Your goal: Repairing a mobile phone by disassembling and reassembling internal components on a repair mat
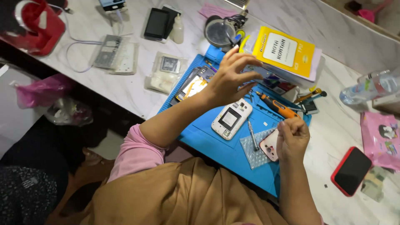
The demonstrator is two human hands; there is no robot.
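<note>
1. Over the middle of the blue work mat [216,146], the left hand [228,79] is hovering with its fingers [241,56] spread and slightly curled, gripping nothing that shows.
2. Just below that hand, an opened white phone [231,119] is lying back-up on the mat, its inner frame showing; the hand is not touching it.
3. Near the mat's right edge, the right hand [293,139] is curling its fingers [291,125] inward, thumb meeting fingertips; it may be pinching something very small, but the view is too coarse to tell.
4. Just left of the right hand, a pinkish phone part [270,146] is resting on a piece of bubble wrap [254,155], touching or nearly touching the palm.
5. A slim metal tool [252,135] is lying between the white phone and the right hand.
6. Farther away, an orange-handled screwdriver [278,106] is lying on the mat, pointing toward the left hand.
7. Beyond it, a yellow booklet [285,53] is sitting on a stack at the mat's far edge.
8. To the right, on the marble table [333,133], a red-cased phone [351,171] is lying face-up, well apart from both hands.
9. At far right, a plastic water bottle [368,88] is lying on its side.
</note>
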